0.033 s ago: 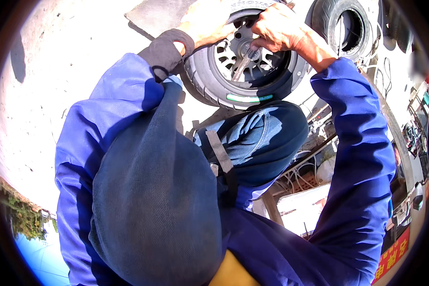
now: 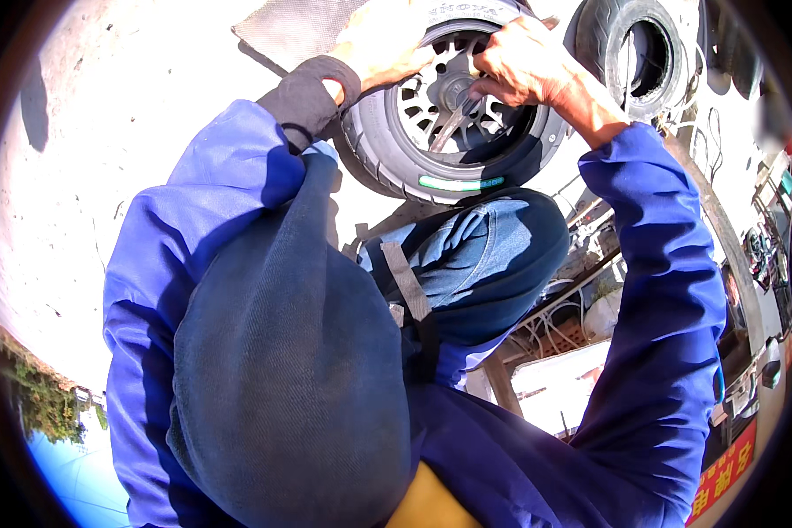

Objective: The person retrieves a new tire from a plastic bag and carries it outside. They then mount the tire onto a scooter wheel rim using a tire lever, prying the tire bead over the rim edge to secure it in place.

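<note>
A black tyre is on a grey spoked wheel rim, lying flat in front of my bent knee. Over the tyre's left side, my left hand has its fingers at the inner edge; bright sun washes out part of it. My right hand is closed around a flat metal tyre lever, whose free end slants down across the spokes. The lever's other end is hidden by the hand. A green strip label is stuck on the tyre's near side.
Another worn tyre lies to the right of the wheel. A grey mat sits at the far left. Tangled hoses and a metal frame stand right of my knee. A red sign shows at lower right.
My right hand has shifted slightly to the right and toward me, and the lever has moved a little with it. My left hand stays nearly where it was on the tyre.
</note>
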Motion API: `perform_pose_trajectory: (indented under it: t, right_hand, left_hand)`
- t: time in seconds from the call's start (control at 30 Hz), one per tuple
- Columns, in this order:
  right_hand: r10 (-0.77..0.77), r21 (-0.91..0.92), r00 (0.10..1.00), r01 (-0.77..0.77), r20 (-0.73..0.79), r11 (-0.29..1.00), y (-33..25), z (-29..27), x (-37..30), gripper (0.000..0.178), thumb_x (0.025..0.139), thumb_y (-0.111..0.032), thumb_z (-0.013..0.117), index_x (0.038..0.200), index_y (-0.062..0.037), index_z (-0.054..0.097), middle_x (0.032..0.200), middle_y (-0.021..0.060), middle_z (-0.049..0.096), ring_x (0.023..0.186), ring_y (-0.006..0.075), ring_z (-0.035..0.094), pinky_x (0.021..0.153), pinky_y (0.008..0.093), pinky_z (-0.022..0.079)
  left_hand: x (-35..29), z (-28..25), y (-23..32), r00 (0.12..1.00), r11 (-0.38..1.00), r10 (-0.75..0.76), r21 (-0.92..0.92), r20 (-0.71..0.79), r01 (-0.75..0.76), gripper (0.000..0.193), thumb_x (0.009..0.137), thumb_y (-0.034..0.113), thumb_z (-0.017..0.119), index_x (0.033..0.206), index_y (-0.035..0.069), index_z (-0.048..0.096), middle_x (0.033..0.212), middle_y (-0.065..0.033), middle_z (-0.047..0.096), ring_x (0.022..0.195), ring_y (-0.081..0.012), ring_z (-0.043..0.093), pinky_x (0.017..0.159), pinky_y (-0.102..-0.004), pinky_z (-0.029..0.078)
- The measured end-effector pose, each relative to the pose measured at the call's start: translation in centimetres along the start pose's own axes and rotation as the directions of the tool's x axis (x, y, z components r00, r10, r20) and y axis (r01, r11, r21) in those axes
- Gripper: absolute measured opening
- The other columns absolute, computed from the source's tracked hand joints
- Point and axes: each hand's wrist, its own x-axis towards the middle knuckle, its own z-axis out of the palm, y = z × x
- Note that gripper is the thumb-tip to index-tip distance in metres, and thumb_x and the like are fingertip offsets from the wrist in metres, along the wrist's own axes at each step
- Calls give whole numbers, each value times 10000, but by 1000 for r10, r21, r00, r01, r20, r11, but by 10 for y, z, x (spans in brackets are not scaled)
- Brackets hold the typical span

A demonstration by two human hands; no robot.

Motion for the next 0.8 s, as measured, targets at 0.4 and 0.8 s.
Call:
perform_pose_trajectory:
  t: [0.4, 0.8]
  right_hand:
    - [89, 42, 926, -79, -368, 996, -62, 39, -66, 272, 913, -344, 691, 864, -77, 682, 694, 96, 677, 660, 287, 715, 636, 413, 546]
    - [-14, 709, 716, -688, 698, 155, -41, -46, -60, 442, 949, -93, 586, 1383, -20, 631, 738, 59, 633, 634, 125, 607, 555, 285, 509]
  left_hand:
    - [-4, 16, 1, 993, 999, -45, 21, -105, 48, 708, 798, 254, 744, 1380, -52, 484, 1259, -301, 587, 1202, -448, 567, 1069, -480, 463]
    - [-11, 10, 6, 988, 992, -98, 73, -119, 107, 709, 782, 224, 752, 1376, -40, 468, 1203, -291, 590, 1154, -452, 577, 1014, -495, 483]
